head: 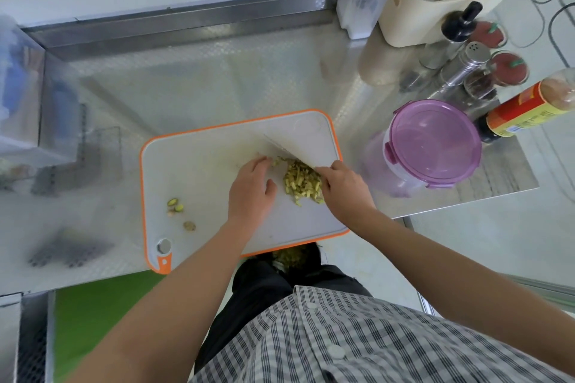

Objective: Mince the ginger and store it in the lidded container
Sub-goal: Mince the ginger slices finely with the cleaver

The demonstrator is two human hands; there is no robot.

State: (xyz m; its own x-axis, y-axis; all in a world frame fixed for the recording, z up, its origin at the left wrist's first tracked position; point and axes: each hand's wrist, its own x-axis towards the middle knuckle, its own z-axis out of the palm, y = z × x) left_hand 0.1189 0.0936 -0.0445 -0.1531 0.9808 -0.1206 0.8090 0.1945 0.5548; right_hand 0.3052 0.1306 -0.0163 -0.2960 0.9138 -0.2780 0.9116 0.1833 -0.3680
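Mincing step. Gripped knife (297, 146) in right hand (343, 188), blade tilted over ginger (301, 183) near board's (193, 171) right edge. Rested left hand (252, 188) loose, empty, beside it. Looked coarse; probably needed finer chopping, then opening closed container (432, 143) off board's right.

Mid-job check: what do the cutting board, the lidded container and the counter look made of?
Cutting board: likely plastic, matte white with orange rim. Lidded container: translucent purple plastic, glossy lid with clips. Counter: probably stainless steel, embossed and reflective.
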